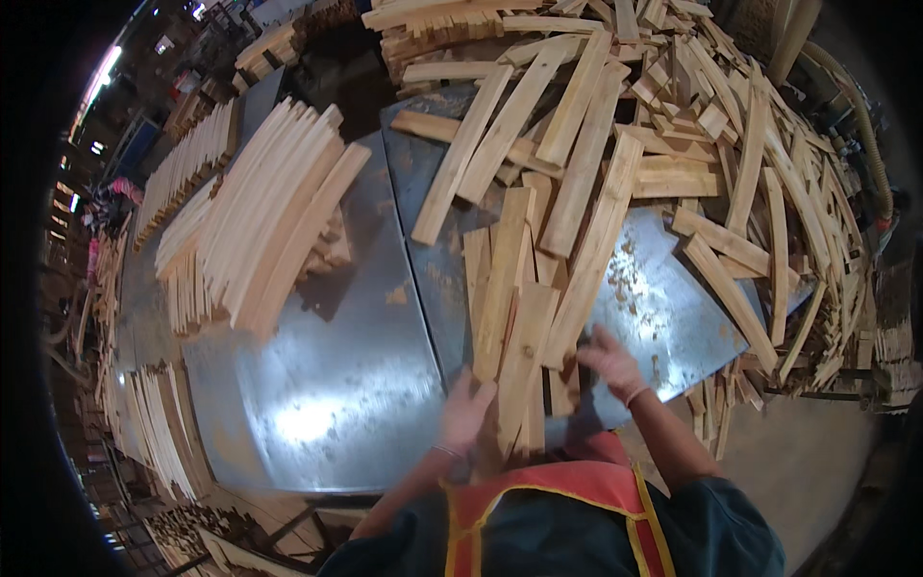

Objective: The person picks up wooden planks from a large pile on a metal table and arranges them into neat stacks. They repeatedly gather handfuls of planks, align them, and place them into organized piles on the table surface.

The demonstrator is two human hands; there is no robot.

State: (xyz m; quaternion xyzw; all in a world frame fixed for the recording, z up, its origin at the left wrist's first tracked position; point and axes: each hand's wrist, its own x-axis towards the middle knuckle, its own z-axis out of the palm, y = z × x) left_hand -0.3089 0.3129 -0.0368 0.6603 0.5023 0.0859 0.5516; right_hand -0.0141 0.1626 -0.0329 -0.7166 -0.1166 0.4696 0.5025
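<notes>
Near my body, several pale wooden slats [528, 348] lie in a loose, overlapping heap on the metal tabletop, their near ends pointing toward me. My left hand [468, 413] is at the left edge of these near ends, fingers stretched forward and slightly blurred, against or just beside the wood. To the right of the same heap, my right hand [611, 365] has its fingers spread, close to the end of a long slat [598, 252]. That slat slants away to the upper right. Nothing shows gripped in either hand.
A neat stack of curved slats [274, 207] stands on the metal table [327, 385] at left, with more rows [163, 423] beyond it. A large jumbled pile of wood [702, 125] fills the far right. A hose [865, 135] hangs at the right edge.
</notes>
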